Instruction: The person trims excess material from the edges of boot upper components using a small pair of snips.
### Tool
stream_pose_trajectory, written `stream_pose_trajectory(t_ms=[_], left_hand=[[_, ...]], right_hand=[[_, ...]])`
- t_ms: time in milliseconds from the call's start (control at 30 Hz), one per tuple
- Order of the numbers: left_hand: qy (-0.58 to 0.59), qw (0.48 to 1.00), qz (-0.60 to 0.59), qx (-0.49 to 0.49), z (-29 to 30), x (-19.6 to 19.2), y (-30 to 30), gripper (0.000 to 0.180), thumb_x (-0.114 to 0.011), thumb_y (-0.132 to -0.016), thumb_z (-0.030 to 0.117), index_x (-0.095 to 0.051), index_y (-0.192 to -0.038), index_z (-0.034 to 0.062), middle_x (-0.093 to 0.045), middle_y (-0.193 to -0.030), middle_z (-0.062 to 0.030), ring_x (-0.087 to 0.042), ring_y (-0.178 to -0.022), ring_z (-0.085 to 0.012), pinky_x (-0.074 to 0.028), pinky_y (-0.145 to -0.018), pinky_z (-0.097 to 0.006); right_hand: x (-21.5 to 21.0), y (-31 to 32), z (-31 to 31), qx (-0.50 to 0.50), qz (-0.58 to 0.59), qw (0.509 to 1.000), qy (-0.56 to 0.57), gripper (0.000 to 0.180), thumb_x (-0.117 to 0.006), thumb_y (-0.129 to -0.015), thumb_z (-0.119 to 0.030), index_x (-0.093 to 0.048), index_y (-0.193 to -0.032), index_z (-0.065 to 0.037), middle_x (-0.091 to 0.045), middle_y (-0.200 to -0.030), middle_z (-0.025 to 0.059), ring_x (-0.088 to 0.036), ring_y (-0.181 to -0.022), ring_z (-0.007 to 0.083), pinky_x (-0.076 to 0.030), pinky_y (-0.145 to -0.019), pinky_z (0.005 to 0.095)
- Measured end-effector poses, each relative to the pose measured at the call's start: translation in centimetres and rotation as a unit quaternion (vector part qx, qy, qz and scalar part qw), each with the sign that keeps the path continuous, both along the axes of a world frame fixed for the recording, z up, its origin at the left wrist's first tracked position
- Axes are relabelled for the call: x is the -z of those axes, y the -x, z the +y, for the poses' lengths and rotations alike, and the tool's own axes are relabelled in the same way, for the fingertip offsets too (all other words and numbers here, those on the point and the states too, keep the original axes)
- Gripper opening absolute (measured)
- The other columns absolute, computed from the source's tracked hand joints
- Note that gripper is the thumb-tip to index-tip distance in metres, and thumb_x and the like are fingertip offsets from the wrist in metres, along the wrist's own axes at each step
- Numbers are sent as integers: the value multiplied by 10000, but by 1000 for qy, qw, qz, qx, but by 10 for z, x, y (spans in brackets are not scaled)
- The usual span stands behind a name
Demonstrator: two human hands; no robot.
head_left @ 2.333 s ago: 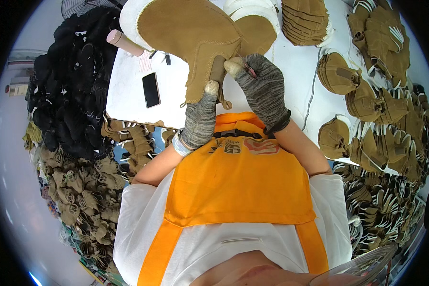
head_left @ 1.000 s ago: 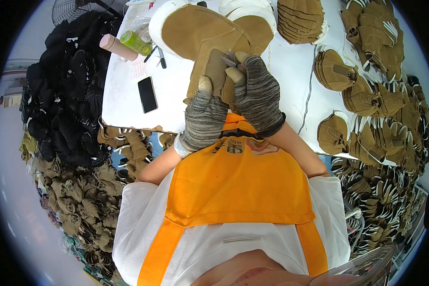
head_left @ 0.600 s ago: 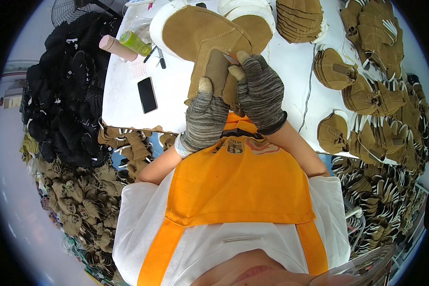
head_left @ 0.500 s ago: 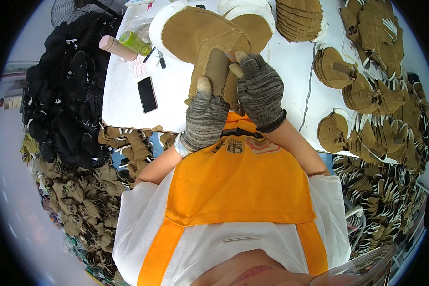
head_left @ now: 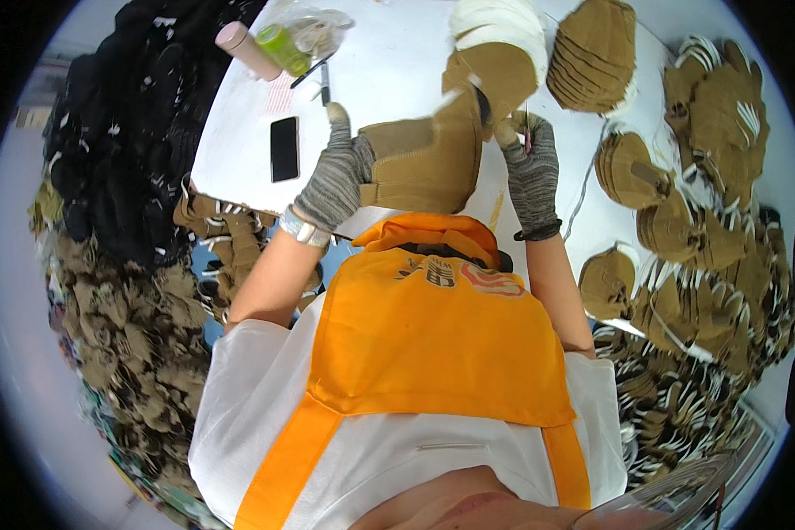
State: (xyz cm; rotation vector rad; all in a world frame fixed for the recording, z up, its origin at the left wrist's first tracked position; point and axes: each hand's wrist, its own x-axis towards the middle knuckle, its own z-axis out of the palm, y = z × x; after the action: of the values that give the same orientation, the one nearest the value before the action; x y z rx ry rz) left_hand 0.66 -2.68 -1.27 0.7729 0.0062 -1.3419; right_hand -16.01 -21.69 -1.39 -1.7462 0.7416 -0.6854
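Note:
A brown suede boot upper [head_left: 428, 163] is tilted on its side above the near part of the white table. My left hand [head_left: 337, 177], in a grey knit glove with bare fingertips, grips its left end, thumb pointing up. My right hand [head_left: 532, 168], gloved alike, is at the upper's right side, fingers closed on a thin small tool [head_left: 527, 137] with a red part; its exact kind is too small to tell. Just beyond is a stack of brown and white fleece-lined pieces [head_left: 495, 71].
On the white table [head_left: 389, 53] lie a phone [head_left: 284, 148], a pink bottle [head_left: 246, 49], a green bottle [head_left: 283, 49] and a dark pen [head_left: 313, 72]. Brown pieces [head_left: 594, 57] are stacked far right, with more boot uppers [head_left: 632, 172] below. Black pieces [head_left: 132, 132] are heaped left.
The upper has turned from upright to sideways and come lower. My left hand has moved left along with it. My right hand has drawn apart to the right.

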Motion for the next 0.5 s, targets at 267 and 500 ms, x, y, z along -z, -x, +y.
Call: stream_pose_trajectory(t_ms=[267, 500], left_hand=[[-141, 852, -485, 138, 30, -19, 1, 630, -500, -868, 555, -601, -1145, -1, -655, -1039, -138, -616, -989, -211, -486, -880, -300], [-46, 883, -445, -143, 73, -55, -16, 560, -606, -874, 386, -506, -1262, -5, -619, -1137, -134, -595, -1060, -203, -445, -957, -330]], right_hand=[[31, -19, 24, -77, -9, 920, -385, 293, -726, -812, -205, -532, -1007, -106, -452, -651, -73, -309, -434, 26, -259, -389, 192], [61, -22, 5, -94, -153, 744, -644, 52, -549, -933, -161, -521, -954, -123, -397, -606, -69, -266, -420, 49, -240, -421, 192]])
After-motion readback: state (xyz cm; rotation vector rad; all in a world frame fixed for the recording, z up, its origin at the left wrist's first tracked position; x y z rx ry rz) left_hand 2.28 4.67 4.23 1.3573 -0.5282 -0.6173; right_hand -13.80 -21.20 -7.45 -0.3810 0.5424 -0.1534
